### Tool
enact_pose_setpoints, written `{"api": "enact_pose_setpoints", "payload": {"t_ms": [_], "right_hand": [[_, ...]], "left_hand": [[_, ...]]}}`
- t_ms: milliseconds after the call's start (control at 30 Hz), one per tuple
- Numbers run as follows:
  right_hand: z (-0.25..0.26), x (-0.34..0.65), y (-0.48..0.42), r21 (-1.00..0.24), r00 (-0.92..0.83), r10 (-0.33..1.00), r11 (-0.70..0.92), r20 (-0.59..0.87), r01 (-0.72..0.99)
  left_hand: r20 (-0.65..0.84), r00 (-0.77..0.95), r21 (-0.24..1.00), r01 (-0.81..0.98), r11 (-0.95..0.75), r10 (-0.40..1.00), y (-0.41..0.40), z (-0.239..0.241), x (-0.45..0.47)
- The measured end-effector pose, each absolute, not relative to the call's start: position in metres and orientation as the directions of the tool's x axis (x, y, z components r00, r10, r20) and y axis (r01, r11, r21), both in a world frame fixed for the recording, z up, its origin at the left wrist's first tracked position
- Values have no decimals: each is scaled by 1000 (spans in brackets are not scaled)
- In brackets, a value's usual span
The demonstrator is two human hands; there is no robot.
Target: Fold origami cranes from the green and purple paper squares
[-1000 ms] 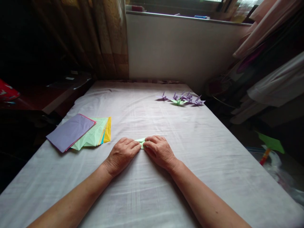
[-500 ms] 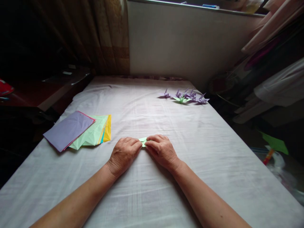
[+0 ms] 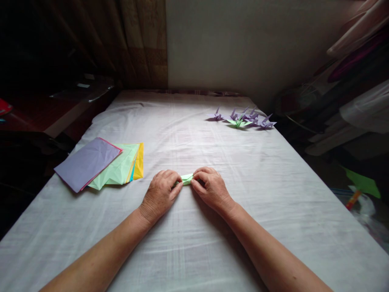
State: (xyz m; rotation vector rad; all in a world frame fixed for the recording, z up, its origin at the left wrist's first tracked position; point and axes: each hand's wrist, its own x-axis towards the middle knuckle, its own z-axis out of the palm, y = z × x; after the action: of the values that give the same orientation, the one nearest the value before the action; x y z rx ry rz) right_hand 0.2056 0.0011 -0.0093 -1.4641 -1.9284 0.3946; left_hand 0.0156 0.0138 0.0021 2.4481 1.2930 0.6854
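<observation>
Both ends of the green folded paper (image 3: 187,178) are pinched, left by my left hand (image 3: 161,191) and right by my right hand (image 3: 212,187), so it runs longways between them over the white cloth (image 3: 185,251).

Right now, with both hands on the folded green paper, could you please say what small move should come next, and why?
I'd probably press the green paper flat along its fold: the left hand and right hand hold its opposite ends, and the layers visible between them seem slightly raised.
</observation>
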Motion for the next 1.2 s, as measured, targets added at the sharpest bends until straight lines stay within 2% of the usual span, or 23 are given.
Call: {"api": "enact_pose_setpoints", "payload": {"t_ms": [167,300,433,567,800,1200], "right_hand": [[-8,207,4,-605,-144,946,298,291,738],[-9,212,-1,-630,-211,930,360,301,688],[-10,214,-5,-598,-259,912,405,318,691],[-7,209,-6,-567,-225,927,362,299,740],[-1,204,-2,-616,-156,957,279,246,737],[-5,199,-1,-646,-74,962,233,264,727]], "left_hand": [[272,485,492,672,-553,831,15,1,15],[280,495,509,649,-565,822,16,0,14],[276,510,520,634,-573,815,16,1,13],[273,515,525,628,-574,813,16,1,12],[267,515,528,629,-570,815,16,2,13],[228,470,527,676,-514,853,14,4,14]]}}
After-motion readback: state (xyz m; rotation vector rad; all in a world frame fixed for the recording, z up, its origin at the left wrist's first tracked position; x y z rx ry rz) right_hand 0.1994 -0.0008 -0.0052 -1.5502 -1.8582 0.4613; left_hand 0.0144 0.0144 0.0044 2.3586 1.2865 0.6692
